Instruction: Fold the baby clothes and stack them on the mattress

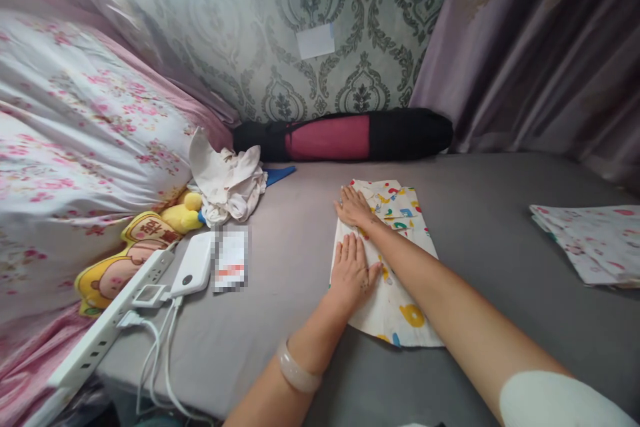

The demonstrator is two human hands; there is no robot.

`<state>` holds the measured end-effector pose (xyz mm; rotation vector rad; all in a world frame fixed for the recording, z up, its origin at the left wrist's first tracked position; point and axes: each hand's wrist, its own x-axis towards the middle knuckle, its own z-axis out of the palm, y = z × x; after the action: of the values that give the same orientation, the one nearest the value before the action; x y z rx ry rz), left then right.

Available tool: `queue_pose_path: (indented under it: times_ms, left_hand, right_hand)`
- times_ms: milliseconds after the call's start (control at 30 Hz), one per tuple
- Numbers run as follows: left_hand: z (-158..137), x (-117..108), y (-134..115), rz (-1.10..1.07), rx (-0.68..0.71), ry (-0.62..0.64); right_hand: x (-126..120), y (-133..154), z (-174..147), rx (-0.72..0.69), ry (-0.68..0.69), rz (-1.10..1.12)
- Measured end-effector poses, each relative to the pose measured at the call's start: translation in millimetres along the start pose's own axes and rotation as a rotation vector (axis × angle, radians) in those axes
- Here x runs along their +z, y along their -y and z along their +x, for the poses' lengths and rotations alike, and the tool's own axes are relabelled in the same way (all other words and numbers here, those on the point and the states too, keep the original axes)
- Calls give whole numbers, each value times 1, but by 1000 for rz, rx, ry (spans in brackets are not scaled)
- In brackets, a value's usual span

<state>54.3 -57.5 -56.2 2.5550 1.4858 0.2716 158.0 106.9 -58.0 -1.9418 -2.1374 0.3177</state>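
A white garment [393, 303] with a colourful print lies folded flat on the grey bed surface. My left hand [354, 270] rests palm down on its left side, fingers stretched out; a pale bangle [299, 368] circles that wrist. Farther up the cloth, my right hand [354, 207] lies flat near the upper left edge, its fingers extended. The right forearm crosses over the garment and hides part of it. Folded layers show at the far end of the cloth.
A folded stack of printed cloth [593, 243] lies at right. At left are crumpled white cloth [233, 180], a white power bank [193, 263], a power strip [107, 320] with cables, and a yellow plush [120, 267]. A long black-and-red bag [327, 137] lies by the wall.
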Motion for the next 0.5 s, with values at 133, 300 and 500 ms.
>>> queue_pose_path:
  times_ms: [133, 300, 500]
  left_hand:
    - [-2, -11, -2, -45, -30, 5]
    - [-4, -12, -1, -28, -40, 5]
    - [-4, -5, 1, 1, -37, 8]
  right_hand:
    - [-19, -11, 5, 22, 94, 148]
    - [-17, -17, -11, 87, -25, 31]
    - [-2, -10, -26, 86, -58, -121]
